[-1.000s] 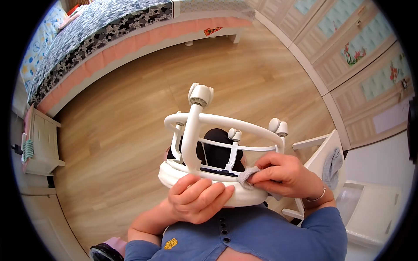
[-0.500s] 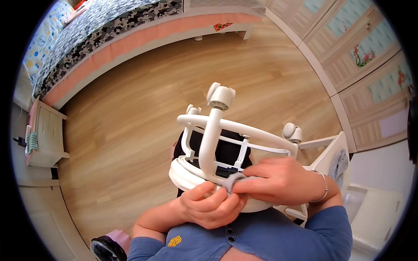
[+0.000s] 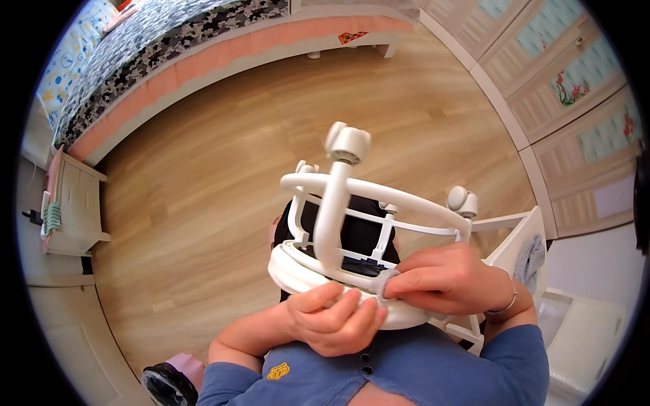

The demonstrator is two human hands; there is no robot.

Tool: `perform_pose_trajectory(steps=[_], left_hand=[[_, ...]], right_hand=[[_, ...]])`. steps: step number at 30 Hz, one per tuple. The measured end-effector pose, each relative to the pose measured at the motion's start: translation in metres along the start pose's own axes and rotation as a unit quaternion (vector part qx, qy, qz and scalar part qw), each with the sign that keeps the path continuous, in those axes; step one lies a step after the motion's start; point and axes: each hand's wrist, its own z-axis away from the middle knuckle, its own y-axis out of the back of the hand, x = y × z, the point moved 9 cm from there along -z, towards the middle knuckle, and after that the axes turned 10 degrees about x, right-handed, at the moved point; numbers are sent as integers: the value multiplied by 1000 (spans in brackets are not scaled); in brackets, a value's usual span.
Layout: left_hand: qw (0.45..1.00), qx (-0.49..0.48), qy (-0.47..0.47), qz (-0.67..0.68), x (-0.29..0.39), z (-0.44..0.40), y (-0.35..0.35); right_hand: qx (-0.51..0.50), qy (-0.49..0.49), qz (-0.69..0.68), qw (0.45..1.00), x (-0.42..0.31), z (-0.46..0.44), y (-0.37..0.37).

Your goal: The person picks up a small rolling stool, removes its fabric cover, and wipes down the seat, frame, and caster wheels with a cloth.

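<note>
A white stool (image 3: 332,216) with caster wheels lies tipped over on the person's lap, its wheels pointing away. Its round padded seat (image 3: 288,271) rests against the blue shirt. My left hand (image 3: 336,318) grips the near edge of that seat with bent fingers. Between the thumb and fingers of my right hand (image 3: 447,279) is a grey cloth (image 3: 384,282), pressed to the seat's rim near the base of the frame. Part of the cloth is hidden by the fingers.
On the right stands a white chair (image 3: 501,243) with another grey cloth (image 3: 531,260) over it. A bed (image 3: 203,64) spans the back, a small cabinet (image 3: 78,203) is at the left, and wardrobe doors (image 3: 542,88) line the right. A dark-rimmed bin (image 3: 166,387) sits lower left.
The stool has shifted right in view and turned slightly. My right hand moved left with the cloth to meet my left hand, then back right, leaving the two hands a little apart.
</note>
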Motion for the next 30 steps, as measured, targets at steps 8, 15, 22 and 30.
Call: perform_pose_trajectory(steps=[8, 15, 22, 30], left_hand=[[999, 38, 22, 19, -5, 2, 6], [893, -61, 393, 210, -96, 92, -17], [904, -33, 379, 197, -91, 75, -20], [946, -90, 302, 77, -77, 1, 6]], right_hand=[[-84, -44, -28, 995, 0, -20, -16], [-81, -143, -101, 981, 20, 4, 0], [27, -54, -56, 997, 3, 4, 27], [72, 6, 125, 990, -15, 14, 39]])
